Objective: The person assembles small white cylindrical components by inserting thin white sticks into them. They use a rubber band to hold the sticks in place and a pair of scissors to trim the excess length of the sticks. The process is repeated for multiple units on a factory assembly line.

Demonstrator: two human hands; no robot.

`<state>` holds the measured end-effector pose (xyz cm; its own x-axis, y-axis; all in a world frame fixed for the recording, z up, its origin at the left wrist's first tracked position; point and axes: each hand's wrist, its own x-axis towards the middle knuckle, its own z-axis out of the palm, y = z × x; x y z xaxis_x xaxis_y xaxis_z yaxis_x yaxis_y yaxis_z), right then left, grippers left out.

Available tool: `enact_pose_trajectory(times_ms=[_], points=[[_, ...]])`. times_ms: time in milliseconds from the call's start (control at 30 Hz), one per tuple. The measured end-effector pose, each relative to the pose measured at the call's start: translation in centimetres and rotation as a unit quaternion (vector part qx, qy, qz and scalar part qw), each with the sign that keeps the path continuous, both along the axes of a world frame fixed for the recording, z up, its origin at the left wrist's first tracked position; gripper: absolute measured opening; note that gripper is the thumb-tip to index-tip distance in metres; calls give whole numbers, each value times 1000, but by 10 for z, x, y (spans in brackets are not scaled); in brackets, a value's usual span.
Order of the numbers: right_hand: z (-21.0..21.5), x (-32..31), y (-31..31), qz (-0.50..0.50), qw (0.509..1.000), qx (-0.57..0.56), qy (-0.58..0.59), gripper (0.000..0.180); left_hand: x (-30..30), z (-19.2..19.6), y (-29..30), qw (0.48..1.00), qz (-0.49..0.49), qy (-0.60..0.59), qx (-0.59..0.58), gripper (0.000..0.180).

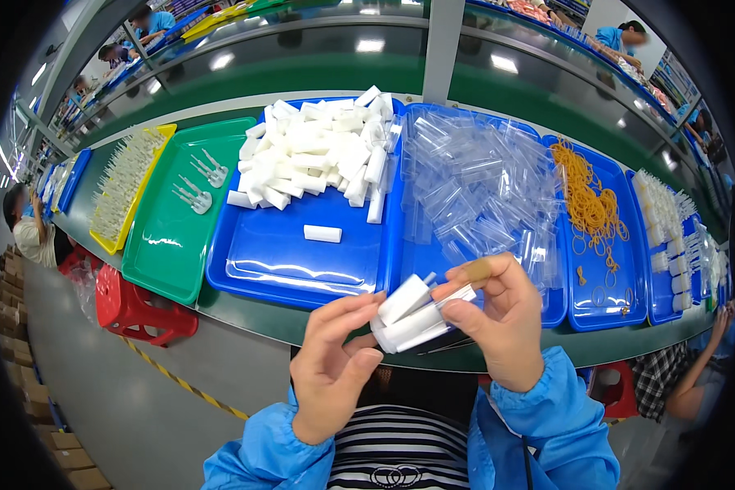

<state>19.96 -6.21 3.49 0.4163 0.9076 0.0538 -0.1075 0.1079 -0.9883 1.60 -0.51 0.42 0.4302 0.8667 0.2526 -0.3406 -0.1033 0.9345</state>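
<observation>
In front of my body, a small bundle of white tube-shaped pieces (pixel 408 322) lies between my two hands. My left hand (pixel 335 355) grips the bundle's lower end between bent fingers and thumb. At the other end my right hand (pixel 498 314), with a tan cover on one fingertip, pinches a white piece (pixel 457 296) between thumb and forefinger. A thin translucent rod (pixel 430 278) pokes out beside the upper tube. Beyond my hands, one loose white tube (pixel 322 234) rests in the blue tray (pixel 294 269), below a heap of similar white tubes (pixel 310 155).
Right of the white heap are trays of clear plastic sleeves (pixel 474 180), orange rubber bands (pixel 588 196) and white assemblies (pixel 665 216). Leftward, a green tray (pixel 167 245) holds clear pronged pieces (pixel 194 198); a yellow tray (pixel 143 192) holds many more. A red stool (pixel 139 306) stands below.
</observation>
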Motion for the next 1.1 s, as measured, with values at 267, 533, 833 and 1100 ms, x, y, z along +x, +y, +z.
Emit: enact_pose_trajectory(times_ms=[267,533,833,1100], points=[[-14,-4,-12,78,988,28,-132,39,-10,-21,-5,998,-38,-23,43,37],[-2,3,-12,106,967,71,-222,33,-15,-2,10,980,-198,-5,-34,41],[-1,2,-13,163,932,137,-292,28,-21,-2,0,982,-170,15,-85,33],[0,38,11,-19,704,-17,-709,31,-17,-7,1,985,-116,-3,-128,35]])
